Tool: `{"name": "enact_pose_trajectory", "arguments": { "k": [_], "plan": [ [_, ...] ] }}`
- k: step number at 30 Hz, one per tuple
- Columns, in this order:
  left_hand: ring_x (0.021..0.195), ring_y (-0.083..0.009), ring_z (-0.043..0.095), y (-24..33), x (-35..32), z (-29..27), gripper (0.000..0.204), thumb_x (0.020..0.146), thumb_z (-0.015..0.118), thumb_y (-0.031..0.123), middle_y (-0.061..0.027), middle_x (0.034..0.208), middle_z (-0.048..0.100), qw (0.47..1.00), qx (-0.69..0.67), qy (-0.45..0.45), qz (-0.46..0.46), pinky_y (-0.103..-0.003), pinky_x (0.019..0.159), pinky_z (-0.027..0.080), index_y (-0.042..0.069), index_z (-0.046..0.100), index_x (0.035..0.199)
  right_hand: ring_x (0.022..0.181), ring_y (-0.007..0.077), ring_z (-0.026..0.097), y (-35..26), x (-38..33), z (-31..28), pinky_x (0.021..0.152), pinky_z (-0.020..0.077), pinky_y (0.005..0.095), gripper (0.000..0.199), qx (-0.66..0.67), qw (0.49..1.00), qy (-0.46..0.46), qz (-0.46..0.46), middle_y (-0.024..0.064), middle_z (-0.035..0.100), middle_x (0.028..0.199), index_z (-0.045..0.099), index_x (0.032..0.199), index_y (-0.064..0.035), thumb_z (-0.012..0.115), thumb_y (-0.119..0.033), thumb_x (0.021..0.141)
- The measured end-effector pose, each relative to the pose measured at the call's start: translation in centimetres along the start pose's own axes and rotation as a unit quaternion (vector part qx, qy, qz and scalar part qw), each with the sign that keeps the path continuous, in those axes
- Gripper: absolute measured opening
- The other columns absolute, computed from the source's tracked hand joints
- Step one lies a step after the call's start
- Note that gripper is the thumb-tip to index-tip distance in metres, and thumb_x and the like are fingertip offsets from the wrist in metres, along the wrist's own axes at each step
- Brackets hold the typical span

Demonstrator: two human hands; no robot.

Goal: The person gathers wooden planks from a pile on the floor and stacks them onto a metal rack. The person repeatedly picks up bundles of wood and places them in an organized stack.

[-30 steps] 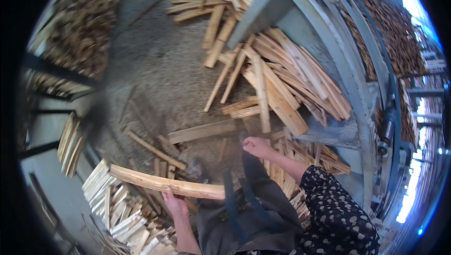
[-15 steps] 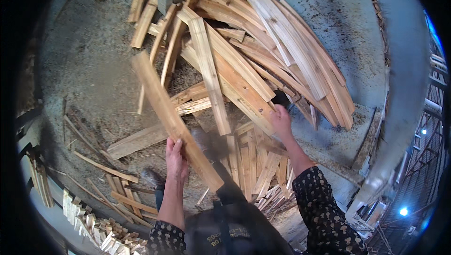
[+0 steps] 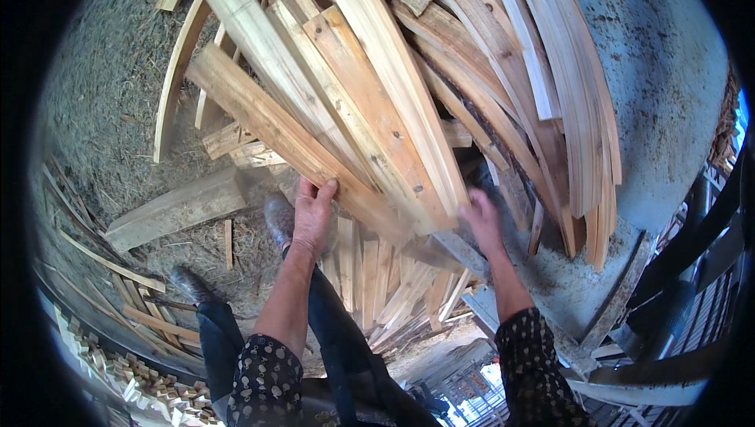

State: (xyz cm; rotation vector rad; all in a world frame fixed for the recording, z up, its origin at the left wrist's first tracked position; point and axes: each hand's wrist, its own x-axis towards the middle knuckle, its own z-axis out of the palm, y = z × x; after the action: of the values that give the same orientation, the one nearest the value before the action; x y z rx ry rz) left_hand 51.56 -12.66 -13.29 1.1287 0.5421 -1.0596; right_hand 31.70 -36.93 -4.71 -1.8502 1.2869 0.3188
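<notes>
My left hand (image 3: 313,219) is closed around the edge of a light brown wooden board (image 3: 267,124), thumb on top. This board slants from the upper left down toward the middle, its lower end blurred. Beside it lie several more boards, among them a pale board (image 3: 393,81) and a knotted orange-brown board (image 3: 377,116). My right hand (image 3: 483,222) is at the lower end of the pale board. Its fingers are bent and smeared by motion, so whether they grip the board cannot be made out.
A heap of long boards (image 3: 543,97) rests against a blue-grey metal surface (image 3: 653,57) on the right. A thick grey beam (image 3: 177,211) lies on the littered ground by my boots (image 3: 279,219). Short offcuts (image 3: 370,270) stand below the boards; stacked wood pieces (image 3: 149,384) lie lower left.
The board in my left hand has swung to a flatter slant and now lies alongside the other boards. The view has shifted closer to the heap. Another board has turned beside it.
</notes>
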Motion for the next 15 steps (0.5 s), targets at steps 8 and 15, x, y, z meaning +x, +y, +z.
{"name": "enact_pose_trajectory", "arguments": {
  "k": [8, 15],
  "plan": [
    [0.093, -0.0134, 0.053, -1.5, 1.3, 0.8, 0.040, 0.078, 0.062, 0.016, -0.0031, 0.101, 0.057, 0.996, -0.068, -0.047, -0.036, -0.029, 0.083, 0.042, 0.007, 0.047, 0.113, 0.108, 0.0217, 0.047, -5.4, 6.3, -0.9, 0.093, 0.0346, 0.0318, 0.072, 0.017, 0.975, -0.209, 0.075, 0.0147, 0.049, 0.117, 0.028, 0.133, -0.0046, 0.062, -0.027, 0.073],
    [0.103, -0.0163, 0.051, -1.3, 0.7, 2.3, 0.055, 0.072, 0.070, 0.022, -0.0044, 0.110, 0.054, 0.987, -0.110, -0.100, -0.066, -0.032, 0.094, 0.036, 0.006, 0.043, 0.117, 0.105, 0.0200, 0.045, -4.6, 4.3, 2.3, 0.093, 0.0335, 0.0316, 0.065, 0.112, 0.986, -0.126, 0.016, 0.0101, 0.049, 0.112, 0.037, 0.124, -0.0049, 0.062, -0.033, 0.071]
  ]
}}
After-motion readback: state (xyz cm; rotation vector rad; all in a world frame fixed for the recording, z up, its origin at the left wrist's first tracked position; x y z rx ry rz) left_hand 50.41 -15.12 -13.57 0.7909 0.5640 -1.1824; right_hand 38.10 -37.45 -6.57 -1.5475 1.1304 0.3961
